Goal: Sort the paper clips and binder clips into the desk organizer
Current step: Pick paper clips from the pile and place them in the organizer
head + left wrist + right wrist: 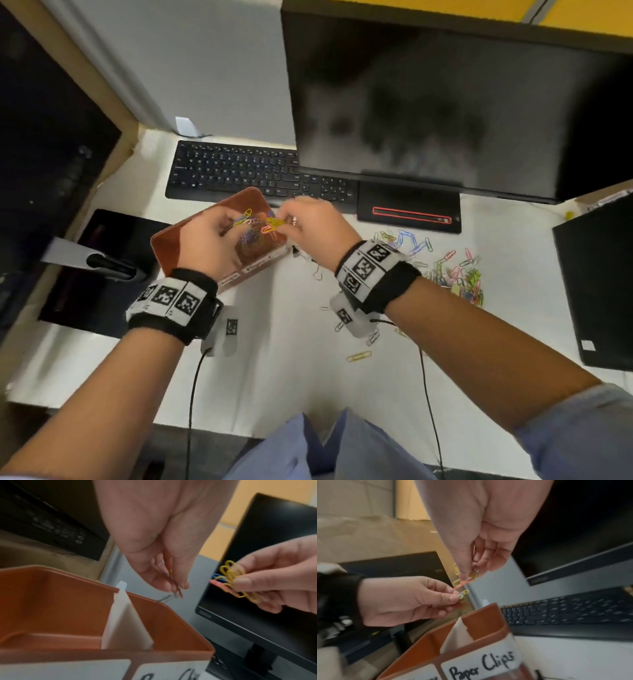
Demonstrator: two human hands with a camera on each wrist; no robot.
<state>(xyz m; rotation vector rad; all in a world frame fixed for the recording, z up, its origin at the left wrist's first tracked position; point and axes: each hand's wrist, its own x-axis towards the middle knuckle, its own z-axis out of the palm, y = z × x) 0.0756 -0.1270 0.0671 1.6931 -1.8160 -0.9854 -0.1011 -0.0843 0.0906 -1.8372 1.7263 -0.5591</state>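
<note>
Your left hand [209,236] pinches a few paper clips [173,588] in its fingers [181,580]; your right hand [308,222] grips a yellow bunch [235,580]. Both hover just above the organizer [51,601], whose right compartment reads "Paper Clips". More loose clips [455,274] lie on the worktop [274,359] right of your right fingers.

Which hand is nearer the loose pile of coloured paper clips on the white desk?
Right. The right hand is above the brown organizer's right end, on the side toward the pile of coloured paper clips; the left hand is farther left.
</note>
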